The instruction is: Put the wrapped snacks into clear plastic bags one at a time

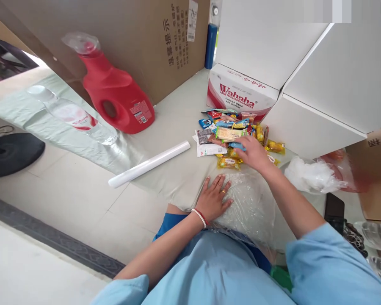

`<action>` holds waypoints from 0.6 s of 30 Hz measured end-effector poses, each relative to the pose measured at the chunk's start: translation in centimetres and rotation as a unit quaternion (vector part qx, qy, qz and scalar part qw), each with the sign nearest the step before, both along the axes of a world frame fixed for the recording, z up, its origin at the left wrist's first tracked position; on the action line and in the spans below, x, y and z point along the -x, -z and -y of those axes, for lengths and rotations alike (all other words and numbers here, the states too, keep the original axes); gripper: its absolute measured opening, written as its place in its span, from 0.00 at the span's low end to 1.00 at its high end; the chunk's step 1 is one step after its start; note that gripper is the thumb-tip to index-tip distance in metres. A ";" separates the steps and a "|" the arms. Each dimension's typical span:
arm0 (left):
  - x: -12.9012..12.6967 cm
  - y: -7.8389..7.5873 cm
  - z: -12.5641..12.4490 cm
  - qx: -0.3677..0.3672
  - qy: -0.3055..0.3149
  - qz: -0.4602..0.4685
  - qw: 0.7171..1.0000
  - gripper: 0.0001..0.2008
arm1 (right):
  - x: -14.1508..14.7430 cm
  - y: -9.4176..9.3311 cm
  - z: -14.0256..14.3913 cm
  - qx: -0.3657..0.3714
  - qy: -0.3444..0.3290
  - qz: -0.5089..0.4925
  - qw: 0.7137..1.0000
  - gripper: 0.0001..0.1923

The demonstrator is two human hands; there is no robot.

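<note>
My left hand [214, 197] lies flat, fingers spread, on the near edge of the covered table and a clear plastic bag [247, 207]. My right hand [254, 153] is over a heap of wrapped snacks, thumb and fingers curled around the end of a pale yellow-green snack packet [229, 134]. A small blue packet [237, 146] shows between its thumb and fingers. Close by lie a white packet [211, 150], several yellow-wrapped snacks [228, 163] and another yellow one [275, 146] to the right.
A white roll [149, 164] lies left of the snacks. Beyond it are a red jug [117, 93], a water bottle [73, 116] and a large cardboard box [130, 38]. A Wahaba-type water carton [241, 91] stands behind the heap, beside white boxes [320, 123]. Crumpled white plastic [314, 174] is at right.
</note>
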State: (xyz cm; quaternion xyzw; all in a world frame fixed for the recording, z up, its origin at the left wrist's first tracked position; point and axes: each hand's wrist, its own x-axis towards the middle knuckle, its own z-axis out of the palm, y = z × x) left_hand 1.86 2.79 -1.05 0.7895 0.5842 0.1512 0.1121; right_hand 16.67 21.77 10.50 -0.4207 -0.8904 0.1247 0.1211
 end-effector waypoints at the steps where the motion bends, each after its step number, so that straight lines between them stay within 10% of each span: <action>1: 0.0 0.0 0.0 0.000 0.000 0.005 1.000 0.32 | 1.7 0.3 -1.9 -0.026 0.008 0.034 0.999 0.25; 9: 0.3 0.3 0.0 0.002 0.007 0.039 0.999 0.31 | 1.3 0.4 -9.5 0.015 -0.032 0.131 0.991 0.22; 18: 0.4 0.5 0.0 0.002 0.015 0.048 0.999 0.31 | 2.5 2.3 -6.4 -0.084 0.018 0.161 0.983 0.30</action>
